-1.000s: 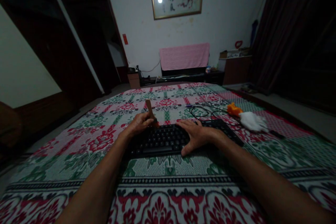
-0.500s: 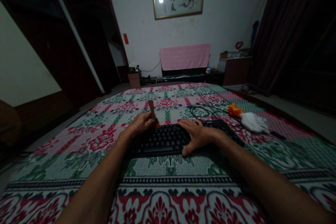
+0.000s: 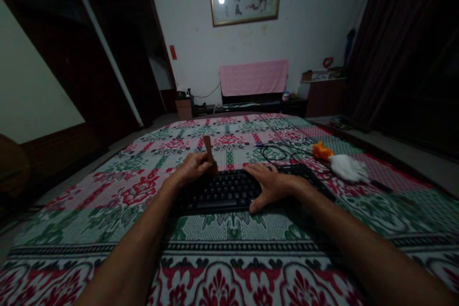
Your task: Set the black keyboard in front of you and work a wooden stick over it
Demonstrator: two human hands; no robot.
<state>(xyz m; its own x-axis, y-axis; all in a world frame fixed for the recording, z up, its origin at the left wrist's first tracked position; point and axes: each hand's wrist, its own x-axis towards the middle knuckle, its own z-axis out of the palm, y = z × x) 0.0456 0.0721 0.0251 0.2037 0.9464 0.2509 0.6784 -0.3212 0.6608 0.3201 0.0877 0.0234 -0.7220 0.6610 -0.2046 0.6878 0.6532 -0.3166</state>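
Note:
A black keyboard (image 3: 225, 191) lies on the patterned bedspread in front of me. Fingers wrapped round it, my left hand (image 3: 193, 168) holds a small brush (image 3: 208, 147) with a wooden handle. The handle points up and its lower end meets the keyboard's back edge, left of the middle; the tip is partly hidden and dim. My right hand (image 3: 270, 185) rests palm down across the keyboard with its fingers spread. Its thumb lies by the front edge and the fingertips reach the back edge, covering some keys.
A black cable (image 3: 274, 153) coils behind the keyboard. Right of it lie an orange cloth-like thing (image 3: 322, 151) and a white fluffy thing (image 3: 347, 168) with a dark handle. Beyond the bedspread (image 3: 233, 239), a pink cloth (image 3: 254, 78) hangs over a low dark stand.
The brush has shifted very slightly at the keyboard's back edge, with its orange-tinted lower end now less visible. My right hand stays in place. The view has turned a little.

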